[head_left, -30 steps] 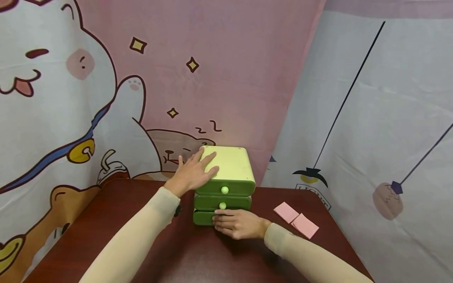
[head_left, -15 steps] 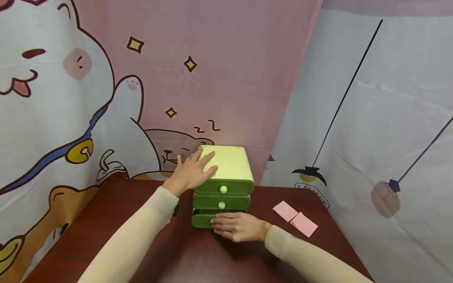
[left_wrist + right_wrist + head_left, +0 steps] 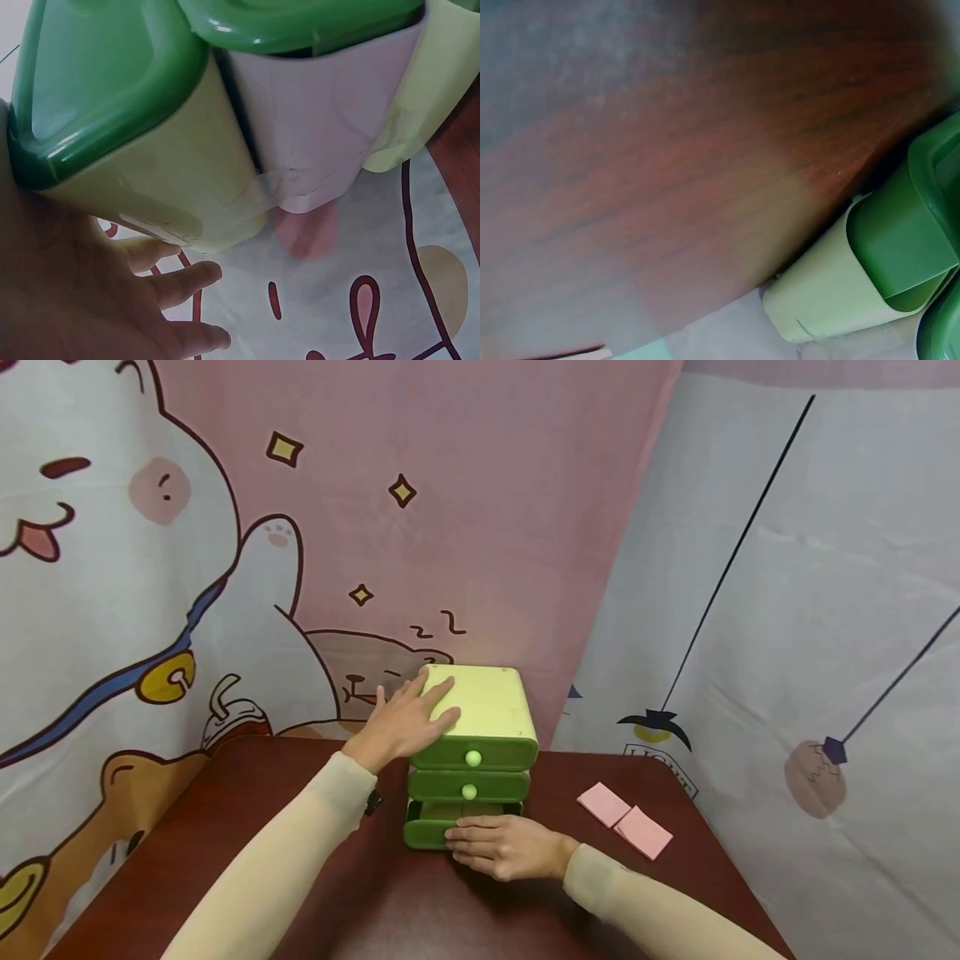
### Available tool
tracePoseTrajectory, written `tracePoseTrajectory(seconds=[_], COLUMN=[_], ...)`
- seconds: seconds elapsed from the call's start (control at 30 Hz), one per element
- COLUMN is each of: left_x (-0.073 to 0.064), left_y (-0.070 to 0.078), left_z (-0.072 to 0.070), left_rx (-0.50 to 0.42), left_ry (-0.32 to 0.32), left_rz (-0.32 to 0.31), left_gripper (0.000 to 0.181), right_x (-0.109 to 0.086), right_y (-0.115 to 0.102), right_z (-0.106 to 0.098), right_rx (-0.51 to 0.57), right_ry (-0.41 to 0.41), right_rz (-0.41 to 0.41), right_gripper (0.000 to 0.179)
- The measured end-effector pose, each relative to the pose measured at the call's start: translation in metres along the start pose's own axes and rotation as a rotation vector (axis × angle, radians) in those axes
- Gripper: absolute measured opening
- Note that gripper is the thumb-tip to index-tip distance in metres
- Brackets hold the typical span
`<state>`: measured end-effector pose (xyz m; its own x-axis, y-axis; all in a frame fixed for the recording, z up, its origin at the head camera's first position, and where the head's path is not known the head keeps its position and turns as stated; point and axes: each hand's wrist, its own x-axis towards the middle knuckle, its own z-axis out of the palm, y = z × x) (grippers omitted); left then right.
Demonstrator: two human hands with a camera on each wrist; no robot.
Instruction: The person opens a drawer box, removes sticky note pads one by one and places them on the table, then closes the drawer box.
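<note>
A small cabinet (image 3: 491,706) with a pale yellow top and green drawers stands on the table. My left hand (image 3: 405,722) rests on the left side of its top, fingers spread, as the left wrist view also shows beside the cabinet's wall. Round light-green knobs mark the top drawer (image 3: 435,753) and the middle drawer (image 3: 431,786), both closed. The bottom drawer (image 3: 426,835) is partly out, with some of its inside visible. At its front, my right hand (image 3: 510,847) grips with bent fingers that cover the place of its knob. The right wrist view shows this drawer (image 3: 900,232) protruding from its shell.
Two pink square paper pads (image 3: 602,803) lie side by side to the right of the cabinet on the dark red wooden table (image 3: 300,860). A printed cloth (image 3: 510,527) with cartoon animals hangs close behind the table and along its sides.
The bottom drawer has slid out toward me along with my right hand, widening the gap above its front. My left hand has stayed on the cabinet's top.
</note>
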<state>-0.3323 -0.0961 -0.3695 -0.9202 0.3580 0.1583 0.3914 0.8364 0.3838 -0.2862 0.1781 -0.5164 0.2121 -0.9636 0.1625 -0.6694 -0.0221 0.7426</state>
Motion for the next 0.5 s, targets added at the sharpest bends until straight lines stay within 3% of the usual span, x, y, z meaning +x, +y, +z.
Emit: tracePoseTrajectory(seconds=[0.5], left_x=[0.002], left_y=[-0.001], left_z=[0.001], left_rx=[0.005], left_ry=[0.008], left_rz=[-0.002], left_gripper=[0.077], right_x=[0.004], right_y=[-0.007], right_z=[-0.014], right_rx=[0.026], right_ry=[0.058], right_rz=[-0.018], right_gripper=[0.037])
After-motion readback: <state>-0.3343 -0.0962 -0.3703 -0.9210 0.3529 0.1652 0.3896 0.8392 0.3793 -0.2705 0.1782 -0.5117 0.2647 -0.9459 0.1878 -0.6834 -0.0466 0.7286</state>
